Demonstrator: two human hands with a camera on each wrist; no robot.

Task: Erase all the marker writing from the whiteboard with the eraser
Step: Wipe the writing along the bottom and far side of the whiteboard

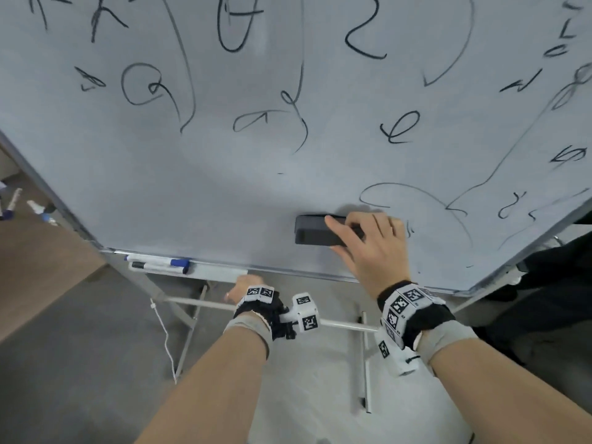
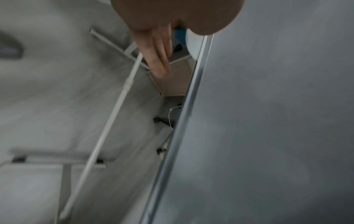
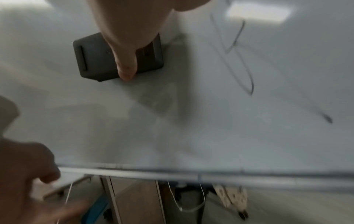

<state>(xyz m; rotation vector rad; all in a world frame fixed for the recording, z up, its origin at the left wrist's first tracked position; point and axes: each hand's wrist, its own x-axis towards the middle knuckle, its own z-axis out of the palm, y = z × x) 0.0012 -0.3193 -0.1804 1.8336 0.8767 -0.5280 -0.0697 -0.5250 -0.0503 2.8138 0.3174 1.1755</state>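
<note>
The whiteboard (image 1: 224, 193) leans away from me and carries black marker scribbles (image 1: 400, 128) across its top and right side. My right hand (image 1: 339, 233) grips a dark grey eraser (image 1: 312, 232) and holds it flat against the board's lower middle. In the right wrist view a finger (image 3: 126, 60) lies across the eraser (image 3: 95, 57). A looping line (image 1: 416, 200) runs just right of it. My left hand (image 1: 246, 282) holds the right end of the marker tray (image 1: 221, 272). Its fingers (image 2: 159, 60) reach below the board's edge.
Two markers with blue caps (image 1: 160, 264) lie in the tray at the left. The board's metal stand legs (image 1: 365, 357) and a white cord (image 1: 166, 341) are on the grey floor below. A wooden surface (image 1: 38, 257) sits at the left, dark fabric (image 1: 544, 283) at the right.
</note>
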